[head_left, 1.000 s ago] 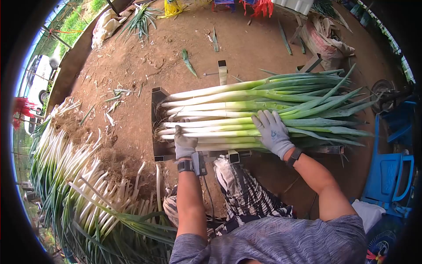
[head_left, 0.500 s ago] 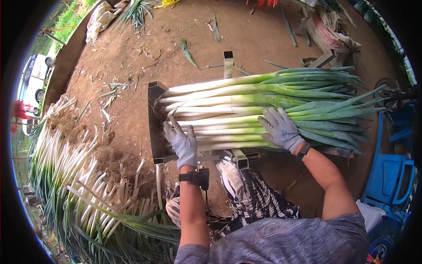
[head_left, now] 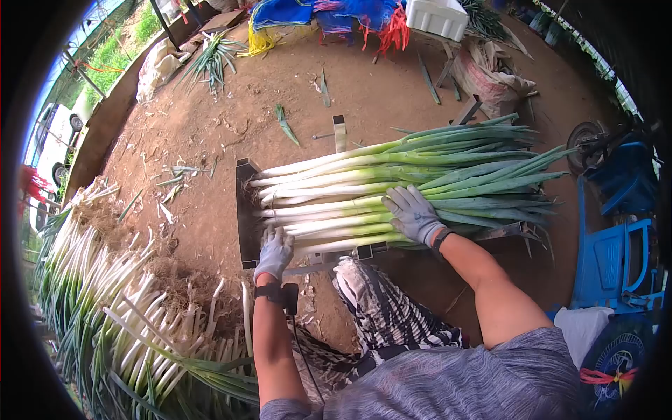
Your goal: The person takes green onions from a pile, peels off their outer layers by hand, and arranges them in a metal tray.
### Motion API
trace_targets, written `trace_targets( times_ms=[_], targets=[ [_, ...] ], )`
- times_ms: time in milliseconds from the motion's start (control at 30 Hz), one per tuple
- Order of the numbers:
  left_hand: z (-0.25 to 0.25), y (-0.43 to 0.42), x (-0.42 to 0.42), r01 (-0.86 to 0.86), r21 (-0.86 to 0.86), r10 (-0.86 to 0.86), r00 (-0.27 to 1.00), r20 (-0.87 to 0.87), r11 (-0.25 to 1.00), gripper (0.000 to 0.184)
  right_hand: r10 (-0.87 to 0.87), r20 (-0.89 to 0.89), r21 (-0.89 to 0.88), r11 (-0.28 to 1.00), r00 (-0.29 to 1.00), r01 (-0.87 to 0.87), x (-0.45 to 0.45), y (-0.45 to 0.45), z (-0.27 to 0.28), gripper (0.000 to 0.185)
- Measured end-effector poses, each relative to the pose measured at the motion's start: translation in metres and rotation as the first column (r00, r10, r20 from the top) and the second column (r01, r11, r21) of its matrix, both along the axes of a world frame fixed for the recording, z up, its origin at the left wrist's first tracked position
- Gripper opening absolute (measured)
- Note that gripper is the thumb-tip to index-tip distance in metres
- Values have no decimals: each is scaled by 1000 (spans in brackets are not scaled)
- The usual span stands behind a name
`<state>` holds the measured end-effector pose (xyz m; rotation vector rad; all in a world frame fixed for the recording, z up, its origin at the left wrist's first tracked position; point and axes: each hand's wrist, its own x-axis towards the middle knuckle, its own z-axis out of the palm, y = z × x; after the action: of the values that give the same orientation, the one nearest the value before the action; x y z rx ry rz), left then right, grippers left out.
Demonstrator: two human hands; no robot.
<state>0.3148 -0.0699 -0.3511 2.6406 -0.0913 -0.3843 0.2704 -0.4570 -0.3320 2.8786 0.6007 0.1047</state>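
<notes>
So the leeks [head_left: 336,199] are lying across my metal rack [head_left: 248,203], roots by its end plate. Left grip [head_left: 275,250] is open, fingers loosely spread at the rack's near root-end corner. Right grip [head_left: 414,215] is open too, flat on the stalks mid-rack. Honestly, pressing unevenly could roll the near ones off the rack's edge, or bruise them.

- The right hand [head_left: 413,215] covers part of the long onions [head_left: 336,190].
- The left hand [head_left: 274,253] hides the root end nearest the body.
- The white crate [head_left: 437,18] is cut off above.
- The loose pile [head_left: 143,329] runs past the bottom edge.
</notes>
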Motion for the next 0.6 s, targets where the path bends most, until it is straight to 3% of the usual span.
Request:
trace_targets(
  times_ms=[67, 100, 133, 167, 233, 333, 400, 433, 467, 500, 533, 567, 600],
  targets=[
    [24, 21, -17, -7, -140, 5, 1000, -13, 990, 57, -81, -98, 37, 996, 992, 85, -4, -2, 9, 59],
    [22, 27, -29, -13, -305, 63, 986, 153, 952, 49, -55, -142, 60, 996, 988, 64, 5, 10, 25, 59],
    [36, 31, -44, 5, -336, 82, 966, 243, 942, 47, 81, 32, 105, 991, 996, -84, -2, 15, 42, 62],
    [75, 33, -68, -26, -459, 148, 961, 232, 888, 45, 70, -9, 209, 976, 997, -67, -4, 23, 54, 64],
    [120, 53, -120, -29, -597, 216, 945, 244, 802, 43, 68, -29, 157, 986, 997, -62, -3, 20, 42, 63],
    [123, 97, -205, -253, -530, 383, 912, 148, 810, 44, 57, -15, 105, 993, 998, -55, -5, 24, 43, 68],
    [107, 120, -269, -498, -541, 580, 814, -22, 678, 45, 48, 1, 166, 985, 999, -48, -2, 19, 46, 64],
    [71, 130, -303, -605, -476, 671, 741, -41, 639, 44, 55, 25, 233, 971, 998, -59, 6, 12, 41, 62],
    [75, 137, -333, -700, -446, 709, 681, -183, 558, 42, 52, 47, 305, 950, 998, -64, 16, 7, 35, 60],
    [49, 141, -368, -758, -457, 766, 604, -222, 465, 40, 24, -49, 534, 846, 999, 6, 26, 0, 28, 57],
    [-7, 150, -403, -819, -450, 811, 510, -286, 356, 41, 18, -154, 720, 687, 988, 100, 38, -9, 22, 54],
    [-15, 148, -425, -897, -387, 858, 361, -366, 213, 40, 37, -256, 850, 484, 966, 207, 47, -12, 18, 50],
    [-2, 149, -436, -944, -293, 868, 270, -417, 153, 41, 162, -443, 886, -71, 882, 458, 50, -12, 22, 48]
  ],
)
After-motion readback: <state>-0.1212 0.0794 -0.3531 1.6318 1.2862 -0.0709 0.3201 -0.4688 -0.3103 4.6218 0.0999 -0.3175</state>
